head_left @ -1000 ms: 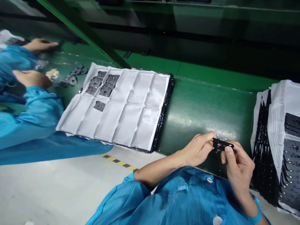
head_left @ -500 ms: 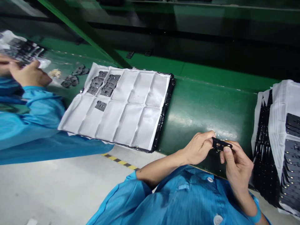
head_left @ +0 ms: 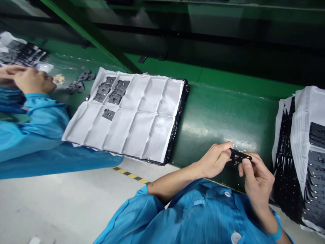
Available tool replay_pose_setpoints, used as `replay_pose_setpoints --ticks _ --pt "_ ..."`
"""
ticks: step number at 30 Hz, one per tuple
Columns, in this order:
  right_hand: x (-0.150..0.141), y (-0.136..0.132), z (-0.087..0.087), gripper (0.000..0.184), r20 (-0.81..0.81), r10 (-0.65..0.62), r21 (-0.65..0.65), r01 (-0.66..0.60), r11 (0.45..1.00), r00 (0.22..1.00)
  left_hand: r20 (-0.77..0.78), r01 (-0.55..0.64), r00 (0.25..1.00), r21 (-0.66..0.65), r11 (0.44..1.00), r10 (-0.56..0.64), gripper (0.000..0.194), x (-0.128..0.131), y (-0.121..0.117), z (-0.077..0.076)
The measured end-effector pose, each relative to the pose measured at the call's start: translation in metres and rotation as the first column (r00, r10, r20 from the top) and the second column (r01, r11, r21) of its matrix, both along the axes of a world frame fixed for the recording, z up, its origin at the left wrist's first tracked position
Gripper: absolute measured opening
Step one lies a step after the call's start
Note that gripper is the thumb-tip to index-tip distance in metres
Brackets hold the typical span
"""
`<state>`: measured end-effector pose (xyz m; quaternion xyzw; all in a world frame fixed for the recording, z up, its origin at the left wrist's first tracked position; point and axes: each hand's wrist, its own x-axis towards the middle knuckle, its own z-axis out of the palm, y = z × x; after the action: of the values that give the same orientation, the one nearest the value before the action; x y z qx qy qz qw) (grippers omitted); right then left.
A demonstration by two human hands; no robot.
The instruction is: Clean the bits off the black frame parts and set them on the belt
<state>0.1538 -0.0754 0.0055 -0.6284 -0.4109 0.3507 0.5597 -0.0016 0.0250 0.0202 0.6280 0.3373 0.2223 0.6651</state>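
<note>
Black flat part, small with cutouts, pinched at both ends over the green belt: left hand closed on the near-left end, right hand closed on the right end with thumb on top. Compared with a second ago, barely budged — same pinch, same spot, maybe tipped a hair, so looks like still being turned over and looked at rather than set anywhere. Bigger change off to the far left of the grip: co-worker's hands pulled back from the belt and now bunched together by a blue sleeve, next to loose black pieces. Left of the grip, well apart, white-lined tray with a few black parts in the far-left pockets, most pockets bare. Right of the grip, near, stacked trays full of the same parts, edge close to the right wrist, so not much swing room that way. Straight ahead of the grip, bare belt up to the dark frame; toward the body, belt edge just under the hands, then blue smock. Plenty of open belt between grip and lined tray.
</note>
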Motion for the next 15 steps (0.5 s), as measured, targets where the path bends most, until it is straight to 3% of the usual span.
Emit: replay_pose_setpoints --ticks 6,15 --pt "0.0023 0.0002 -0.0018 0.012 0.028 -0.011 0.013 0.01 1.0 1.0 0.03 0.08 0.996 0.017 0.997 -0.081 0.023 -0.0044 0.0022 -0.0008" --pt "0.0018 -0.0007 -0.0007 0.014 0.075 0.003 0.022 -0.004 1.0 0.997 -0.015 0.027 1.0 0.022 0.999 -0.026 0.031 -0.0004 0.0004 -0.0013"
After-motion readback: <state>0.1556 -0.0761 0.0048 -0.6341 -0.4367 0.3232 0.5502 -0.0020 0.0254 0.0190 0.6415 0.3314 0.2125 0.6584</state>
